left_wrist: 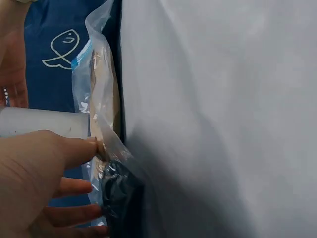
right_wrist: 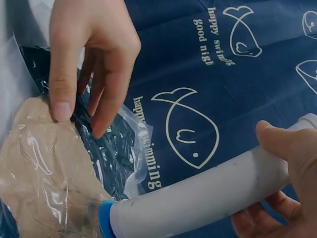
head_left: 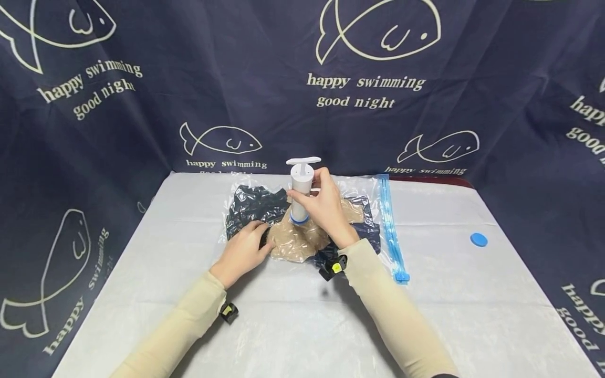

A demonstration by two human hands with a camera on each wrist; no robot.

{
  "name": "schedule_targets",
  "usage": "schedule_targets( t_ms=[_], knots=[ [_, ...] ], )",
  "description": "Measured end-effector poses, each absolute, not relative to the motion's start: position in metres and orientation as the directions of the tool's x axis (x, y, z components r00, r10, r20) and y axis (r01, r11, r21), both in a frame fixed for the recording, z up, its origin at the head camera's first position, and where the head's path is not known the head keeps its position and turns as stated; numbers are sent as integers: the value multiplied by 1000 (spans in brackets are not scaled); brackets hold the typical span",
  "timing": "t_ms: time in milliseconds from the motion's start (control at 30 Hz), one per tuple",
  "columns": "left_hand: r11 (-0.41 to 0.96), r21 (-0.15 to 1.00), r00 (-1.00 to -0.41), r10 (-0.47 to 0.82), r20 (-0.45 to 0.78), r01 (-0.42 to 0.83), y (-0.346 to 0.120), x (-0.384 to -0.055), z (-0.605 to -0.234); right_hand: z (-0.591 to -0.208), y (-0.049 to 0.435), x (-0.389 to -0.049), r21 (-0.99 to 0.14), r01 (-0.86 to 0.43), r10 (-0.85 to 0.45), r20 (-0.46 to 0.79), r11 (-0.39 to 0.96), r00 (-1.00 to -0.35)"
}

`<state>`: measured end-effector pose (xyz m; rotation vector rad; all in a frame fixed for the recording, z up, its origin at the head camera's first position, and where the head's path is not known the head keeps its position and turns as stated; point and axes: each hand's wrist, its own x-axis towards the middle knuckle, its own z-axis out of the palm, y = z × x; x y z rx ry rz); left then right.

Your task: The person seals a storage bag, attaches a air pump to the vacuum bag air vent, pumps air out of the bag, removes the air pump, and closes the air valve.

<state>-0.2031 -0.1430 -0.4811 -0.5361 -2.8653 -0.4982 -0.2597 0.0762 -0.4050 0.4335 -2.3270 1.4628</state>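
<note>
A clear vacuum storage bag (head_left: 373,186) lies flat with dark and tan folded cloth inside. A white hand pump (head_left: 301,197) stands nearly upright on it, its blue-ringed foot over the tan cloth (head_left: 298,244). My right hand (head_left: 328,207) holds the pump's barrel, thumb on one side and fingers on the other, as the right wrist view shows. The pump's T-shaped handle (head_left: 304,160) is a little way out at the top. My left hand (head_left: 243,252) rests on the bag left of the pump, fingers spread and touching the film over the cloth.
A blue zip strip (head_left: 387,220) with a slider (head_left: 401,276) runs down the bag's right side. Farther right on the white-covered table (head_left: 293,336) lies a round blue cap (head_left: 479,239). Dark curtains (head_left: 264,84) with fish prints hang behind and at both sides.
</note>
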Motion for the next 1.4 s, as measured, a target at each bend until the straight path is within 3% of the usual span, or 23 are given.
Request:
schedule_targets(
  t_ms=[500, 800, 1167, 1400],
  knots=[
    [907, 246, -936, 305, 175, 341, -139, -199, -475, -409, 75, -260, -804, -454, -73, 464, 384, -883],
    [934, 142, -931, 293, 215, 327, -139, -198, -475, -411, 74, -259, -797, -454, -48, 476, 398, -878],
    [936, 223, -958, 240, 154, 271, -142, -200, -470, -411, 76, -261, -788, -466, -70, 481, 403, -874],
    [928, 213, -946, 271, 179, 306, -139, -202, -470, -412, 80, -262, -783, -489, -49, 512, 385, -858]
  ],
)
